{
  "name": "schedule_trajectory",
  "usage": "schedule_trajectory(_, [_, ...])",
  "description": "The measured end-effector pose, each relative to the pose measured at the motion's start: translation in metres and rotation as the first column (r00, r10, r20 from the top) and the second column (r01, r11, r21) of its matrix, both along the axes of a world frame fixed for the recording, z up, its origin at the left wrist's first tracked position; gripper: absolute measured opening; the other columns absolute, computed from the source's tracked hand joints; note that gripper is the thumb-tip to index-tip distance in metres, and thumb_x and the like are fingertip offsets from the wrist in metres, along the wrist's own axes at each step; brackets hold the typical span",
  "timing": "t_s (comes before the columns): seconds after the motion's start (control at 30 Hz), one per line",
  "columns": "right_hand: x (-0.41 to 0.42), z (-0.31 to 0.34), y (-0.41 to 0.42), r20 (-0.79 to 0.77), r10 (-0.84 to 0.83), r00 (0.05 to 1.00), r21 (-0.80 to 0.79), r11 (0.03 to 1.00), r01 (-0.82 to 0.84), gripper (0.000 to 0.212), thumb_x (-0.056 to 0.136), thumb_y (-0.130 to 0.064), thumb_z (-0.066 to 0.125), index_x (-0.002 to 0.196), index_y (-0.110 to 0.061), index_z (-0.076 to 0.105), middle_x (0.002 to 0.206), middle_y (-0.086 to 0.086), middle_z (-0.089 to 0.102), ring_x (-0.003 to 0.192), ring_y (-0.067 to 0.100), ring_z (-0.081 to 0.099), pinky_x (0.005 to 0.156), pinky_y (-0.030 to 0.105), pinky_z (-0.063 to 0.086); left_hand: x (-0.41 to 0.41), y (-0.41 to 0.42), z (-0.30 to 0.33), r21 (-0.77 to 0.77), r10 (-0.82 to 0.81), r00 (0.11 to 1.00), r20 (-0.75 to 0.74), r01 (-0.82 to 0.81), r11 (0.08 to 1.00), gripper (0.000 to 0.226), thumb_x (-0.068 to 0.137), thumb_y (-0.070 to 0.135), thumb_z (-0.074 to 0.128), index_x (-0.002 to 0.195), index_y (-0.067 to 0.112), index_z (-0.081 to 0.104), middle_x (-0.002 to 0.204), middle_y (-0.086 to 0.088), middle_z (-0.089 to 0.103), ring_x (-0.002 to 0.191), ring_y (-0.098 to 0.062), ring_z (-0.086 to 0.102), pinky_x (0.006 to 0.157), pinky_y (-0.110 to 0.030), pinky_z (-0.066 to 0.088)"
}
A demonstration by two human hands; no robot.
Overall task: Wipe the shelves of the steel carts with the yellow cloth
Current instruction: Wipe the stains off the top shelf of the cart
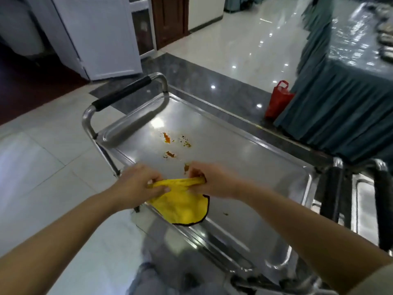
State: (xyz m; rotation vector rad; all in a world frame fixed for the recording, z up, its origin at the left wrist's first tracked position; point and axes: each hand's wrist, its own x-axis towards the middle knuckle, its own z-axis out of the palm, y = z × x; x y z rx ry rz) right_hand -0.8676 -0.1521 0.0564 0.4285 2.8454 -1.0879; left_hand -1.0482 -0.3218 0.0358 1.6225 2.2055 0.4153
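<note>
Head view. I am holding the yellow cloth [180, 206] at the lower centre of the frame, over the near edge of the top shelf [244, 167] of a steel cart [91, 124]. My left hand [138, 182] is pinching the cloth's left upper corner between thumb and curled fingers; my right hand [209, 179] is gripping the right upper corner with fingers curled round the bunched fabric. The two hands are sitting near each other, with the gathered top edge of the cloth stretching between them. That edge is running left to right across the frame, which is the cloth's long axis as held; the rest of the cloth is hanging toward the bottom of the frame, its dark-trimmed lower border resting on or just above the shelf rim, I cannot tell which.

Orange and dark food stains [170, 143] are lying on the shelf at centre frame, just beyond my hands and apart from the cloth. The cart's handle with a black grip [125, 92] is standing at the upper left of the shelf. A second steel cart [361, 199] is standing at the right edge of the frame. A red bag [278, 100] is sitting on the floor at upper right, beside a table draped in a dark green cloth [340, 103].

No brand, label or readable writing is showing on the cloth or either cart.
</note>
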Motion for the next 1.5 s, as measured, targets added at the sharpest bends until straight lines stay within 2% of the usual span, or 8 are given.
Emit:
schedule_trajectory(0.2, [0.016, -0.003, 0.029, 0.007, -0.264, 0.964, -0.039, 0.964, 0.264, 0.03, 0.084, -0.017, 0.07, 0.113, -0.022, 0.061, 0.096, -0.014, 0.057, 0.088, -0.002, 0.05, 0.07, 0.0, 0.034, -0.032, 0.057, -0.021, -0.052, -0.116, 0.924, 0.364, 0.145, 0.988, 0.029, 0.083, 0.056, 0.057, 0.082, 0.028, 0.06, 0.074, 0.005, 0.058, 0.068, -0.01, 0.056, 0.062, -0.032, 0.047])
schedule_trajectory(0.4, [0.052, -0.019, 0.014, 0.055, -0.616, 0.786, -0.16, 0.772, 0.616, 0.031, 0.087, -0.017, 0.066, 0.113, -0.032, 0.061, 0.102, -0.008, 0.062, 0.095, 0.012, 0.058, 0.085, 0.032, 0.05, -0.04, 0.114, -0.041, -0.106, -0.319, 0.827, 0.463, 0.409, 0.907, 0.021, 0.083, 0.05, 0.066, 0.078, 0.03, 0.06, 0.069, 0.01, 0.057, 0.063, -0.004, 0.053, 0.06, -0.025, 0.041])
schedule_trajectory(0.73, [0.116, -0.072, -0.031, -0.001, -0.941, 0.34, -0.149, 0.336, 0.93, 0.025, 0.09, -0.016, 0.065, 0.106, -0.034, 0.059, 0.094, -0.018, 0.062, 0.089, -0.005, 0.058, 0.076, 0.017, 0.046, 0.038, 0.172, -0.092, -0.093, -0.364, 0.638, 0.678, 0.566, 0.819, 0.008, 0.088, 0.035, 0.066, 0.087, 0.028, 0.063, 0.076, 0.006, 0.059, 0.071, -0.008, 0.054, 0.069, -0.028, 0.045])
schedule_trajectory(0.87, [0.125, -0.111, -0.011, 0.081, -0.986, 0.146, 0.038, 0.15, 0.988, 0.046, 0.094, -0.026, 0.058, 0.138, -0.022, 0.047, 0.139, 0.002, 0.052, 0.13, 0.019, 0.045, 0.106, 0.037, 0.038, 0.074, 0.193, -0.116, -0.07, -0.453, 0.708, 0.541, 0.575, 0.815, 0.022, 0.092, 0.023, 0.062, 0.114, 0.018, 0.062, 0.108, -0.007, 0.065, 0.1, -0.023, 0.059, 0.087, -0.031, 0.043])
schedule_trajectory(1.1, [0.071, -0.184, -0.043, 0.304, -0.787, 0.536, 0.389, 0.616, 0.685, 0.055, 0.095, -0.06, 0.014, 0.147, -0.046, 0.005, 0.161, 0.002, 0.004, 0.146, 0.041, -0.002, 0.113, 0.062, 0.0, 0.037, 0.192, -0.151, -0.135, -0.61, 0.793, -0.001, 0.604, 0.785, 0.069, 0.093, 0.04, 0.056, 0.151, 0.017, 0.026, 0.158, -0.004, 0.025, 0.148, -0.023, 0.016, 0.118, -0.043, 0.014])
schedule_trajectory(1.3, [0.079, -0.21, -0.003, 0.205, -0.793, 0.573, 0.534, 0.581, 0.614, 0.056, 0.094, -0.06, 0.023, 0.146, -0.039, 0.031, 0.156, 0.005, 0.026, 0.141, 0.047, 0.018, 0.105, 0.071, 0.017, 0.01, 0.143, -0.176, -0.197, -0.694, 0.658, -0.294, 0.668, 0.717, 0.087, 0.072, 0.057, 0.071, 0.135, 0.0, 0.051, 0.143, -0.021, 0.045, 0.133, -0.037, 0.039, 0.109, -0.056, 0.027])
schedule_trajectory(1.4, [0.081, -0.213, 0.035, 0.224, -0.814, 0.536, 0.553, 0.559, 0.618, 0.059, 0.093, -0.063, 0.019, 0.148, -0.041, 0.022, 0.159, 0.005, 0.018, 0.143, 0.046, 0.009, 0.108, 0.071, 0.01, 0.007, 0.13, -0.182, -0.212, -0.62, 0.717, -0.318, 0.583, 0.784, 0.084, 0.082, 0.059, 0.034, 0.141, -0.001, 0.041, 0.149, -0.022, 0.034, 0.146, -0.031, 0.016, 0.113, -0.058, 0.02])
schedule_trajectory(1.5, [0.078, -0.216, 0.062, 0.296, -0.809, 0.508, 0.563, 0.577, 0.592, 0.061, 0.092, -0.066, 0.016, 0.147, -0.046, -0.003, 0.161, 0.001, -0.006, 0.145, 0.042, -0.01, 0.11, 0.067, -0.002, 0.012, 0.124, -0.181, -0.248, -0.512, 0.801, -0.311, 0.451, 0.857, 0.095, 0.082, 0.067, 0.04, 0.149, 0.003, 0.017, 0.157, -0.021, 0.015, 0.148, -0.029, -0.007, 0.118, -0.052, -0.002])
